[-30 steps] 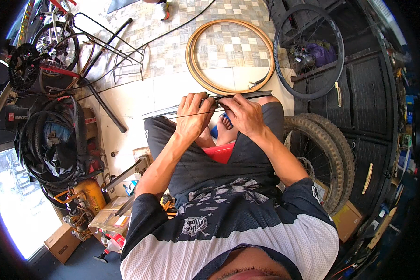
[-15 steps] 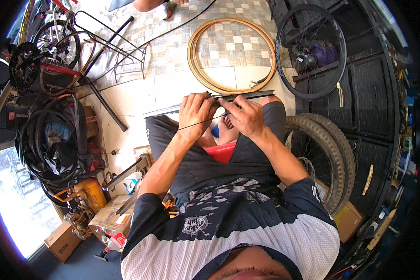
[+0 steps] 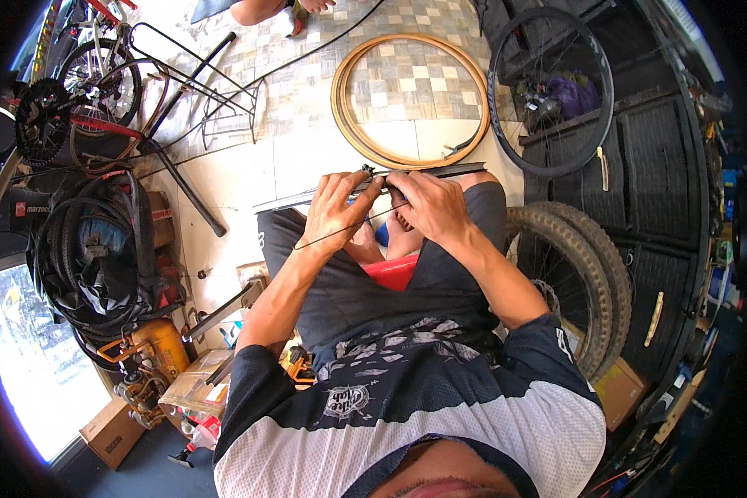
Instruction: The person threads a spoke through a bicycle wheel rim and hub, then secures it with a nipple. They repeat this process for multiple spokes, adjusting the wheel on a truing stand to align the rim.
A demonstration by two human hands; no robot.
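Observation:
A long, narrow dark strip with silvery edges [image 3: 461,170] lies across my knees; its kind is unclear. My left hand [image 3: 338,207] bends over its middle, thumb and fingers closed on something too small to name. A small dark part [image 3: 368,170] shows just beyond those fingertips. Beside it, my right hand [image 3: 431,206] is closed, its fingers curled inward by the strip. From under the right fingers a thin black spoke-like rod [image 3: 332,233] slants down and left across my left wrist. Both sets of fingertips nearly meet, and what lies between them is mostly hidden.
Ahead on the tiled floor lie tan-edged tyres [image 3: 341,100]. A spoked wheel [image 3: 496,108] leans against dark drawers at right, above two knobby tyres [image 3: 614,274]. At left are a metal rack [image 3: 183,54], black tyres [image 3: 54,249] and a yellow machine [image 3: 159,344]. Another person's leg [image 3: 253,10] shows at top.
My left hand has shifted slightly left and its fingers have straightened somewhat. My right fingers have curled further in. The thin rod has slid down and left over my left wrist.

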